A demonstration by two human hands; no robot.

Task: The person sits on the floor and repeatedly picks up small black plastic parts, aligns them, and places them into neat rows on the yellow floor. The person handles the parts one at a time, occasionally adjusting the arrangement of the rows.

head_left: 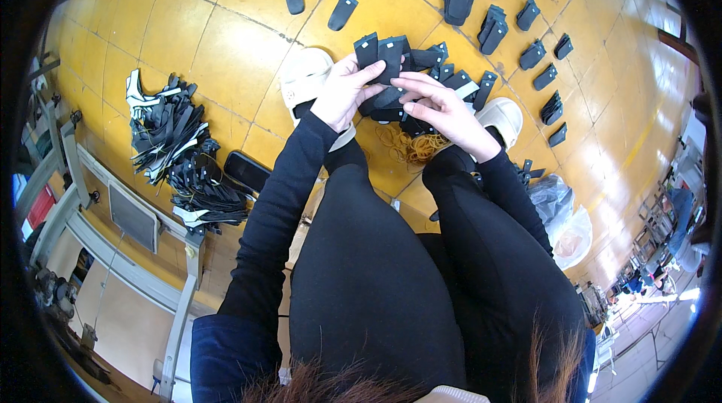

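Observation:
My left hand (342, 98) is closed on flat black fabric pieces (392, 53), its thumb lying across them; each carries a small pale tag near the top. Beside it, my right hand (447, 111) has its fingers stretched out and slightly apart, close to the lower edge of those pieces. Whether its fingertips touch them I cannot tell. Below and behind both hands, more black pieces (485, 89) lie heaped on the floor between my shoes. A tangle of yellow rubber bands (410, 145) sits just under my hands.
Several small stacks of black pieces (492, 30) are spread over the yellow tiled floor (241, 34). To the left lie a heap of black and white strips (169, 128) and a dark phone-like object (247, 171). Metal framing (131, 271) stands at left; clear plastic bags (568, 230) lie at right.

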